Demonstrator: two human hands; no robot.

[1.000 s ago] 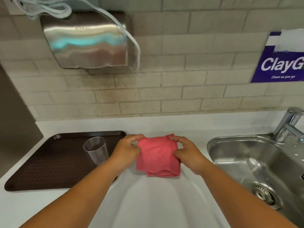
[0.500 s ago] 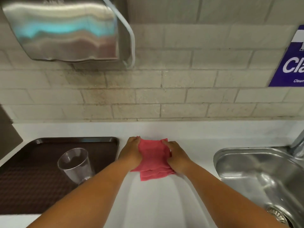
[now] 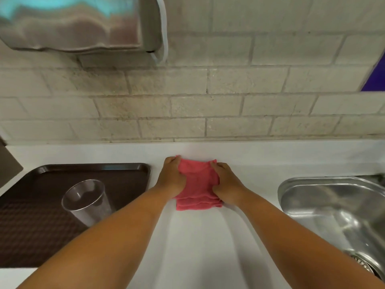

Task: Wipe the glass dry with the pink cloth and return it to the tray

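A folded pink cloth (image 3: 198,184) lies on the white counter (image 3: 200,243) near the back wall. My left hand (image 3: 171,177) grips its left edge and my right hand (image 3: 226,181) grips its right edge, both pressing it down onto the counter. A clear glass (image 3: 87,202) stands upright on the dark brown tray (image 3: 116,176) to the left, apart from both hands. My left forearm hides the glass's lower right side.
A steel sink (image 3: 333,207) with a drain (image 3: 362,265) is sunk into the counter on the right. A steel wall-mounted unit (image 3: 79,24) with a white cable (image 3: 164,38) hangs at the upper left. A purple sign (image 3: 375,74) shows at the right edge of the tiled wall.
Both hands have carried the cloth down and away from me, from held up in the air to flat on the counter by the wall. The glass stays on the tray.
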